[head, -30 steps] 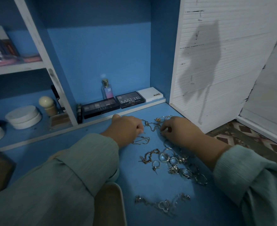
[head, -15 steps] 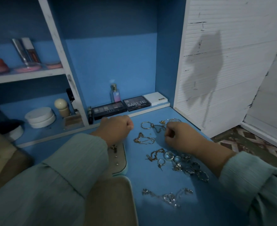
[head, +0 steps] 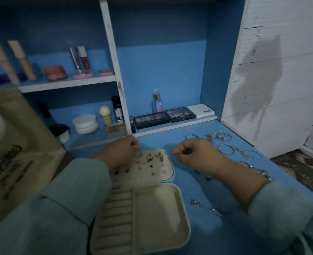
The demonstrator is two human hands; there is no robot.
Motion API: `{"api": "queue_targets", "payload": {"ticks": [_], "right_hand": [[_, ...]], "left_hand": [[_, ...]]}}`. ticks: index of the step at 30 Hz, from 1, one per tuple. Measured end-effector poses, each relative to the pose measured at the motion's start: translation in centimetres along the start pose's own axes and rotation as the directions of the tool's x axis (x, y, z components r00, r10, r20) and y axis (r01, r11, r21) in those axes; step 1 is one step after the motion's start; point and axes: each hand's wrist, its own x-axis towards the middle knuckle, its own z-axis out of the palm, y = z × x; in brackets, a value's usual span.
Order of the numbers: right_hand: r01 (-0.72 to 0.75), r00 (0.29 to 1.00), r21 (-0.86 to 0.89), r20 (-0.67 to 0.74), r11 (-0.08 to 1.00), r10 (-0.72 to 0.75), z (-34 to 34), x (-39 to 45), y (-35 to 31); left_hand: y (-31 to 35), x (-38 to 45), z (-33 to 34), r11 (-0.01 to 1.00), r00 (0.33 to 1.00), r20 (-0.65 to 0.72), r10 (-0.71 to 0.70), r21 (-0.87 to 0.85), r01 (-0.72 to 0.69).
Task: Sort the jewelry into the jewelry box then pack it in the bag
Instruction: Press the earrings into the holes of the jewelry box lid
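From the head view, the jewelry box (head: 142, 208) lies open on the blue worktop (head: 198, 227), in front of the person. Its far half, the lid (head: 167, 162), carries several small earrings (head: 149, 157) pinned on the pale lining; the near half has ring rolls at the left and an open compartment at the right. The left sleeve covers the left edge of the box, and the bottom edge of the picture cuts off the box's near rim.

The left hand (head: 120, 153) is above the far left corner of the lid, fingers curled with the tips pressed together. I cannot tell if something is pinched there, because the tips are dark and small. The right hand (head: 194, 153) hovers just right of the box, fingers curled with the thumb against them; nothing visible is between them.

More jewelry is on the worktop at the right: hoops and chains (head: 225, 144) beyond the right hand, and a few pieces (head: 196, 202) near the forearm, partly hidden by it and blurred.

A beige bag (head: 14, 144) with dark print stands at the left, cut off by the picture edge. Makeup palettes (head: 165, 117) and a small bottle (head: 156, 103) are on the shelf behind
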Motion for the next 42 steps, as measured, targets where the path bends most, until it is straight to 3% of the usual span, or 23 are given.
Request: {"api": "queue_targets", "payload": {"ticks": [5, 13, 21, 28, 32, 36, 42], "right_hand": [[-0.037, 0.999, 0.152, 0.032, 0.988, 0.033, 2.6, 0.4, -1.8], [-0.083, 0.996, 0.183, -0.005, 0.980, 0.086, 5.3, 0.8, -2.7], [0.123, 0.992, 0.066, -0.022, 0.990, -0.121, 5.8, -0.6, -2.9], [0.334, 0.927, -0.218, -0.101, 0.917, -0.362, 6.6, -1.2, -1.6], [0.350, 0.898, -0.305, -0.161, 0.886, -0.410, 7.5, -1.8, -1.8], [0.314, 0.906, -0.326, -0.179, 0.892, -0.384, 8.0, -2.2, -2.1], [0.272, 0.922, -0.325, -0.182, 0.906, -0.342, 8.1, -2.4, -2.6]], "left_hand": [[-1.3, -1.2, -0.3, 0.992, 0.999, -0.029, -0.036, -0.123, 0.032], [-2.0, -2.2, 0.3, 0.974, 0.993, -0.117, 0.000, -0.226, -0.027], [-1.7, -2.9, 0.2, 0.950, 0.982, -0.191, 0.007, -0.305, -0.066], [-1.0, -4.0, -0.8, 0.902, 0.933, -0.361, -0.012, -0.407, -0.146], [-1.0, -4.8, -0.6, 0.816, 0.889, -0.458, -0.013, -0.519, -0.256], [-1.2, -5.7, 0.2, 0.664, 0.849, -0.527, -0.030, -0.646, -0.377], [-1.5, -6.0, 0.8, 0.574, 0.786, -0.615, -0.060, -0.666, -0.477]]}}
